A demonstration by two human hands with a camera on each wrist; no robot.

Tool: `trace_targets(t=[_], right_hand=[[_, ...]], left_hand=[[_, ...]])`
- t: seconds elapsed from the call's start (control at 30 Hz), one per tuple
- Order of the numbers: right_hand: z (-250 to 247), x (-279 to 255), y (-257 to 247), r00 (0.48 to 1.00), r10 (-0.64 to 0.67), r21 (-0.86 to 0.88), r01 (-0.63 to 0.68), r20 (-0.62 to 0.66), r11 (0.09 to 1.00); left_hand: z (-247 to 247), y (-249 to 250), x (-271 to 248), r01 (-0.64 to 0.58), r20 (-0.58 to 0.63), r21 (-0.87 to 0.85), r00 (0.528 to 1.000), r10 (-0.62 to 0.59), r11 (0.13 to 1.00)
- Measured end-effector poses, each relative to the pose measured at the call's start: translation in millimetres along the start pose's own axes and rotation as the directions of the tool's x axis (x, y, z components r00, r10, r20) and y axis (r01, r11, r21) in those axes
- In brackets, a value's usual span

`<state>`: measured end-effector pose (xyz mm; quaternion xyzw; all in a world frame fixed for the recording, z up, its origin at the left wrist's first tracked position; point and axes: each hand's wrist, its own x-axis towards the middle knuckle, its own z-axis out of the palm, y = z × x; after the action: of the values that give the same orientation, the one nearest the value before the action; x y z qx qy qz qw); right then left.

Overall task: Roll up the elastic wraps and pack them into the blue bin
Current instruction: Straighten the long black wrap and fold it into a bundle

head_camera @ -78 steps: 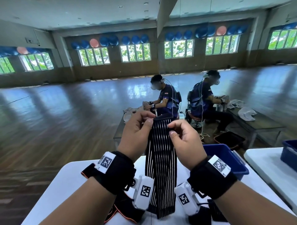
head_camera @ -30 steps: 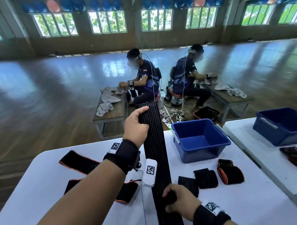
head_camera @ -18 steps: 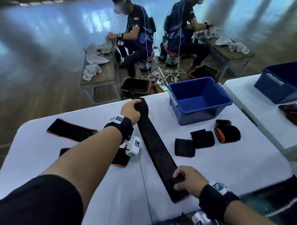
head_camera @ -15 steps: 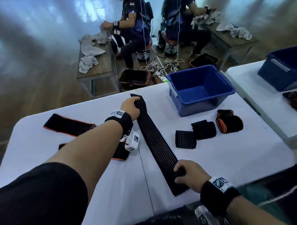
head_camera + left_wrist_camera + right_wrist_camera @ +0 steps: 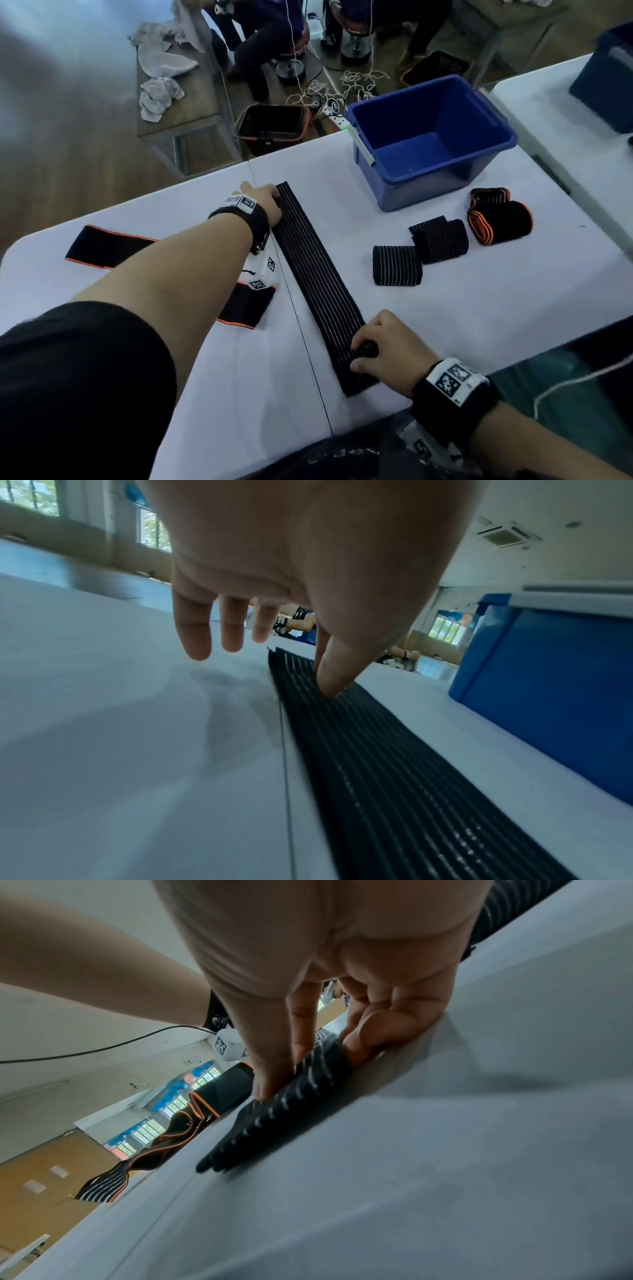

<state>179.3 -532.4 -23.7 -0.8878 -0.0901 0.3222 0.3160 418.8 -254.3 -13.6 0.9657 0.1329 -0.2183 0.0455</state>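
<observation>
The striped wrap (image 5: 317,281) lies flat and full-length on the white table (image 5: 479,308), its far end just left of the blue bin (image 5: 431,137) and its near end toward the table edge farthest from the bin. The left hand (image 5: 263,202) has its fingers straight and spread, and in the left wrist view only the thumb (image 5: 330,680) presses the fabric down at the bin end; it grips nothing. The right hand (image 5: 387,346) curls thumb and fingers over the near end, pinching a first small fold of the band against the table. The step in hand looks like starting the roll. To do it well, the first turn should be tight and square to the band's long edges, since a skewed core will probably cone outward as it travels toward the bin. The left thumb should keep light tension so the elastic stays straight without stretching. 3 wraps already rolled sit in front of the bin: 2 striped rolls (image 5: 419,253) and 1 orange-edged roll (image 5: 500,219). The bin itself looks empty, and 2 orange-edged wraps (image 5: 102,245) wait unrolled, well left of the bin.
</observation>
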Motion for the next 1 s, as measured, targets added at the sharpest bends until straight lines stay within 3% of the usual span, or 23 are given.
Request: trace_targets(t=[0.13, 0.27, 0.43, 0.6, 0.83, 1.0], right_hand=[[0.7, 1.0, -1.8, 1.000, -0.016, -0.010, 0.016, 0.002, 1.000], [-3.8, -0.3, 3.1, 0.999, -0.052, 0.023, 0.052, -0.003, 0.998], [-10.8, -0.2, 13.4, 0.995, -0.098, 0.019, 0.098, 0.003, 0.995], [-5.4, -1.6, 14.3, 0.983, -0.184, -0.090, 0.185, 0.016, 0.979], [-3.9, -2.1, 12.6, 0.964, -0.254, -0.231, 0.267, 0.085, 0.936], [-3.7, -9.0, 9.8, 0.943, -0.276, -0.331, 0.325, 0.188, 0.886]], left_hand=[[0.2, 6.6, -28.4, -0.088, -0.132, -0.021, 0.988, 0.084, 0.996], [13.3, 4.6, -89.0, -0.360, -0.321, -0.212, 0.904, 0.283, 0.908], [65.6, 3.2, -189.4, -0.573, -0.193, -0.257, 0.819, 0.540, 0.778], [131.6, 1.9, -266.8, -0.575, -0.044, -0.309, 0.804, 0.593, 0.757], [163.9, 7.3, -295.9, -0.510, -0.144, -0.323, 0.859, 0.491, 0.797], [168.9, 9.4, -306.8, -0.540, -0.205, -0.235, 0.840, 0.502, 0.808]])
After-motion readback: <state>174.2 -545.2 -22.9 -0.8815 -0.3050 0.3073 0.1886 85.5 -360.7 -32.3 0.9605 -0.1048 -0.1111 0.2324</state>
